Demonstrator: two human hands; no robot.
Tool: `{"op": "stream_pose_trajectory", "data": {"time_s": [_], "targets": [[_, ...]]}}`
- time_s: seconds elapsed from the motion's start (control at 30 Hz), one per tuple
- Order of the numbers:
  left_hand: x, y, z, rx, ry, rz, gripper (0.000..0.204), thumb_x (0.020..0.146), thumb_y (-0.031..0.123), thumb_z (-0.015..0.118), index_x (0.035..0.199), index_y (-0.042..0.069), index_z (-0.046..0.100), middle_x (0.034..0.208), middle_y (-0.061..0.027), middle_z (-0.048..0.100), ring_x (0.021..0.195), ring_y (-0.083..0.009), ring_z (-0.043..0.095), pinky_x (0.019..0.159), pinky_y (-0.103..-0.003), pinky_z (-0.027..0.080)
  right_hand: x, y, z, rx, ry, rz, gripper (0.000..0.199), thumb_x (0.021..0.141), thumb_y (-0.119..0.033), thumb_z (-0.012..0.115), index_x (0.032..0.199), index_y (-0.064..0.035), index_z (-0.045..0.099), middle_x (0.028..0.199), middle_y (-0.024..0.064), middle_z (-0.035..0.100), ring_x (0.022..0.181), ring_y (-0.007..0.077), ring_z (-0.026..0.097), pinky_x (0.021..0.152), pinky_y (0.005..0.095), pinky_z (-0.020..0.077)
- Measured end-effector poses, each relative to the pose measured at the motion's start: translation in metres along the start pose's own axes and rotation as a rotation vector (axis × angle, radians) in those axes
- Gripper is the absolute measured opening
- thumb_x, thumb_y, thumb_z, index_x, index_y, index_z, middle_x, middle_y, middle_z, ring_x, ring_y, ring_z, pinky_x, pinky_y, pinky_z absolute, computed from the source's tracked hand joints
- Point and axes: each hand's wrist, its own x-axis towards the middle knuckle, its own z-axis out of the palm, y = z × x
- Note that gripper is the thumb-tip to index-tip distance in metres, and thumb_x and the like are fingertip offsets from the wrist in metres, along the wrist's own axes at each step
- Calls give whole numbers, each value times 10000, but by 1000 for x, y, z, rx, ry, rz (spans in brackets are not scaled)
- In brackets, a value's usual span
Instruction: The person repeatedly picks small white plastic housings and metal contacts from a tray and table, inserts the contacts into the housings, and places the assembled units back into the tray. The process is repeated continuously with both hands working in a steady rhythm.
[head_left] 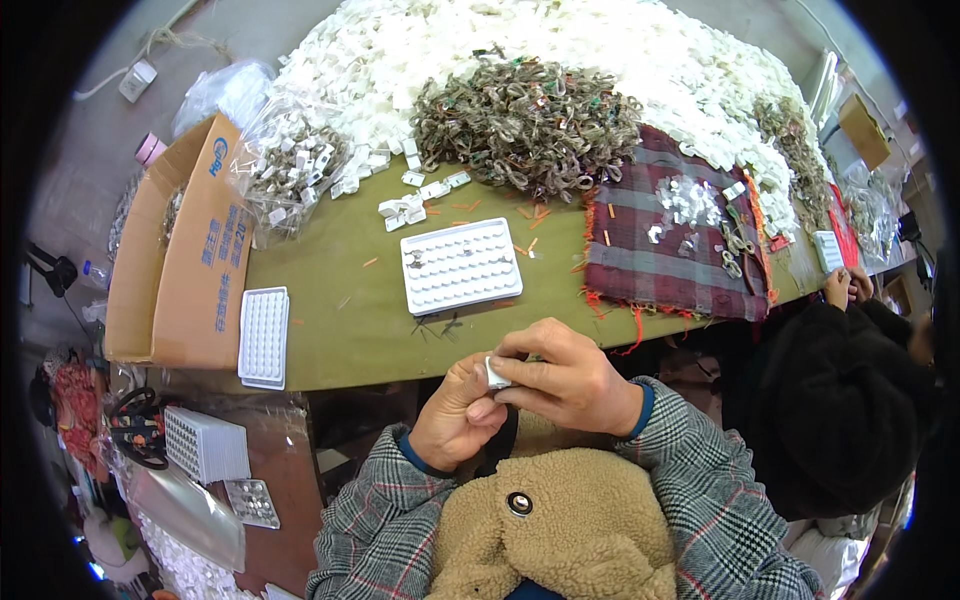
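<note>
In front of my chest, just past the near table edge, a small white plastic piece (494, 374) is pinched between my two hands. My left hand (450, 421) grips it with thumb and fingers from the left. From the right, my right hand (568, 380) has its fingers closed on the same piece. Fingers cover most of it, so its details are hidden. Beyond the hands, a white tray (468, 300) with rows of small compartments lies on the green table (345, 335). A few small dark bits rest on that tray.
Behind the tray rise a heap of looped grey cables (525, 125) and a wide pile of white plastic pieces (350, 65). A plaid cloth (635, 265) bears small clear parts. Left are a cardboard box (190, 290) and another tray (264, 340). A co-worker (840, 410) sits right.
</note>
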Motion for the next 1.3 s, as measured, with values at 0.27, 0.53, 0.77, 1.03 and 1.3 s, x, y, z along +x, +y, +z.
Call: {"op": "stream_pose_trajectory", "data": {"time_s": [0.27,0.53,0.77,1.03,1.3], "targets": [[21,-15,16,146,116,-166,234,1014,247,581,1047,17,554,866,-8,591,557,-7,434,525,-153,396,-24,17,-22,-204,90,-286,199,720,-78,694,777,-8,516,849,116,546,695,241,532,612,351,451],[56,-31,21,124,77,-222,151,971,110,618,1106,59,573,1009,-195,676,610,-127,564,563,-235,496,-85,39,-95,-305,463,121,194,786,-45,749,959,-9,669,924,116,662,755,277,627,668,384,514],[85,-39,26,395,64,-189,214,971,281,636,1079,106,579,977,-117,652,639,-99,537,530,-222,448,-100,97,-163,-504,531,717,86,843,11,657,929,5,664,855,139,592,704,317,636,616,392,513],[91,-40,25,305,131,-178,183,979,159,626,1119,50,580,1014,-197,679,726,-184,631,628,-271,533,-98,112,-149,-740,389,729,65,860,-4,644,923,-13,628,865,132,600,739,343,634,644,409,518],[75,-30,23,240,6,-108,228,1007,77,541,1224,8,556,1128,-232,642,851,-190,672,732,-293,600,-67,55,-129,240,606,941,61,986,1,518,962,29,566,756,49,603,618,83,599,545,236,502]]}}
